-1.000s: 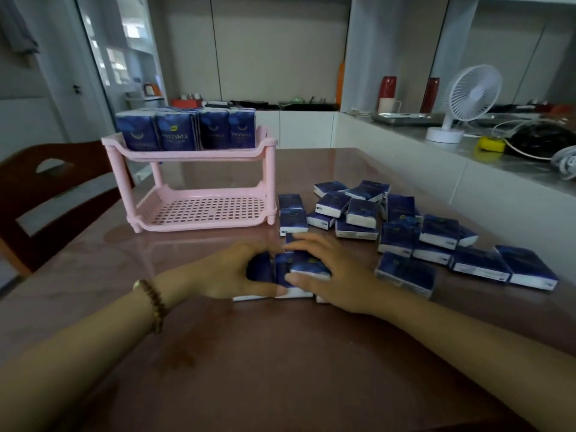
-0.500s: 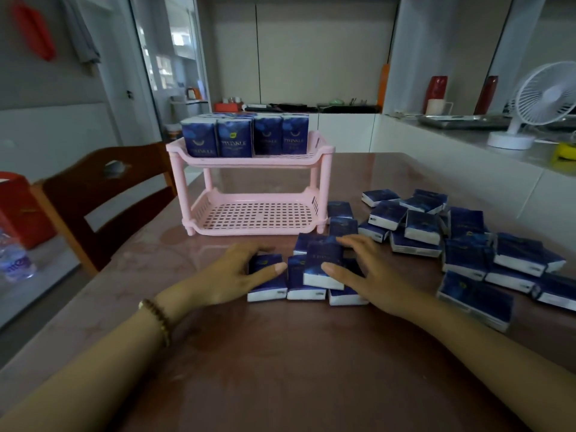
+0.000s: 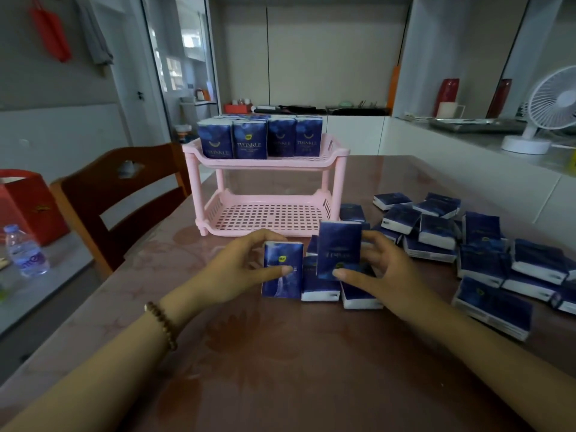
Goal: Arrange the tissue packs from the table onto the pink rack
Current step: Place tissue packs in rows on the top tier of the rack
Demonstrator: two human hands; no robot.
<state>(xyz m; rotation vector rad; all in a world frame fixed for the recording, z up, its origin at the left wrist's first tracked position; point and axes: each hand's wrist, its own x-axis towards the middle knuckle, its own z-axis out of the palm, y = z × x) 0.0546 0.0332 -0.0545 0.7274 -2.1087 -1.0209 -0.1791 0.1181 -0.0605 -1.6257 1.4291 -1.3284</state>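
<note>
A two-tier pink rack (image 3: 338,157) stands on the brown table (image 3: 296,369). Its top shelf carries a row of dark blue tissue packs (image 3: 249,145) standing upright; its bottom shelf is bare. In front of the rack my left hand (image 3: 237,269) grips one blue pack (image 3: 282,260) held upright. Beside it my right hand (image 3: 380,269) grips another pack (image 3: 338,247), also upright and slightly higher. Two packs (image 3: 321,288) lie flat under and between my hands. Several loose packs (image 3: 483,260) are heaped to the right.
A wooden chair (image 3: 124,194) stands at the table's left side, with a water bottle (image 3: 26,251) and a red box (image 3: 28,201) further left. A white counter with a small fan (image 3: 548,110) runs along the right.
Both hands were pressing on flat packs; each has since raised one pack upright off the table. The view has shifted closer to the rack.
</note>
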